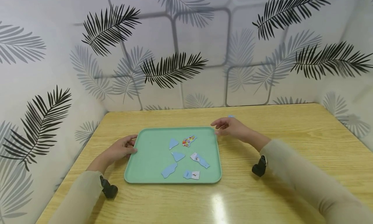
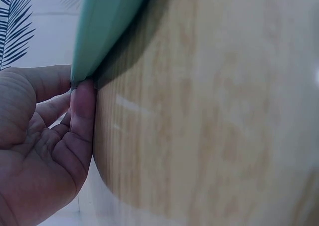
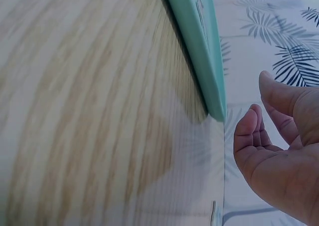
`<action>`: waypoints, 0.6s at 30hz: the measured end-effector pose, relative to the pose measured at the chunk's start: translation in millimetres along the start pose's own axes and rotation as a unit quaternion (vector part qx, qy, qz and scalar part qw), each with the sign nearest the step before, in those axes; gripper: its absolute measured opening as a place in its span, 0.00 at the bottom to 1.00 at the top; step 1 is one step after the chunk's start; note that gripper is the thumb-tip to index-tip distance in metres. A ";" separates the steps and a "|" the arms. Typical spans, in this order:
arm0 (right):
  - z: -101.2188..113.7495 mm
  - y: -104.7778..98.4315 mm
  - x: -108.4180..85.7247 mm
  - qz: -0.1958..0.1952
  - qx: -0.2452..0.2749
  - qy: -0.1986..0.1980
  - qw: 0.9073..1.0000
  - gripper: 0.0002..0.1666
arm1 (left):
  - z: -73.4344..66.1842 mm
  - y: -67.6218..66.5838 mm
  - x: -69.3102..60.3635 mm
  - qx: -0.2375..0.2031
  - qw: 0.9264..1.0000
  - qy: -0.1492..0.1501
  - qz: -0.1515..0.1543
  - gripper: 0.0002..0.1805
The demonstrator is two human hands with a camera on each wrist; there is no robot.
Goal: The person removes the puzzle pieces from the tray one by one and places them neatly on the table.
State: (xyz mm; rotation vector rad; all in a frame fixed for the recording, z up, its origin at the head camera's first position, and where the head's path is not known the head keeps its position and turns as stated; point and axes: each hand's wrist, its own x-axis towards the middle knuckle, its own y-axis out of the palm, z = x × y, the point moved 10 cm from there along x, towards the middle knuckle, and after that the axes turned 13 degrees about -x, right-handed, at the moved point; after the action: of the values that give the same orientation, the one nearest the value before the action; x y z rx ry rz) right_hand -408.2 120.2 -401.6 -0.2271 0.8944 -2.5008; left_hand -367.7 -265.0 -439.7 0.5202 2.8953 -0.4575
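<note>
A mint-green tray (image 1: 148,165) lies on the wooden table with several light-blue cut-out pieces on its right half. One piece (image 1: 188,141) carries a multicoloured pattern; a strip-shaped piece (image 1: 200,160) and a short piece (image 1: 191,175) are part white with small pictures. My left hand (image 1: 118,149) grips the tray's left rim, its thumb over the edge and fingertips low against the rim in the left wrist view. My right hand (image 1: 233,128) hovers beside the tray's upper right corner, fingers loosely bent and holding nothing. In the right wrist view a gap separates it from the tray (image 3: 199,46).
Behind my right hand a small blue piece (image 1: 231,115) lies on the table (image 1: 276,126), mostly hidden. A wall (image 1: 192,97) with a leaf pattern stands along the table's back edge, and another patterned surface (image 1: 58,71) borders the left side.
</note>
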 end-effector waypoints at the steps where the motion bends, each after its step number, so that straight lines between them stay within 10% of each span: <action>1: 2.0 2.3 0.7 0.003 0.000 0.000 1.000 0.23 | -0.2 0.0 -0.1 0.000 1.000 0.000 0.000 0.36; 18: 32.3 45.2 26.7 0.045 0.007 0.004 0.999 0.24 | -3.4 1.3 -1.7 0.004 1.000 -0.004 -0.004 0.36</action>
State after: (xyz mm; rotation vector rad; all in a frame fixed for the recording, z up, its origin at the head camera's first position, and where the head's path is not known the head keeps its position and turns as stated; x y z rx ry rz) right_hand -404.7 58.9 -405.3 -0.1677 0.8713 -2.4261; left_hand -365.9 -263.3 -436.5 0.5076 2.8901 -0.4715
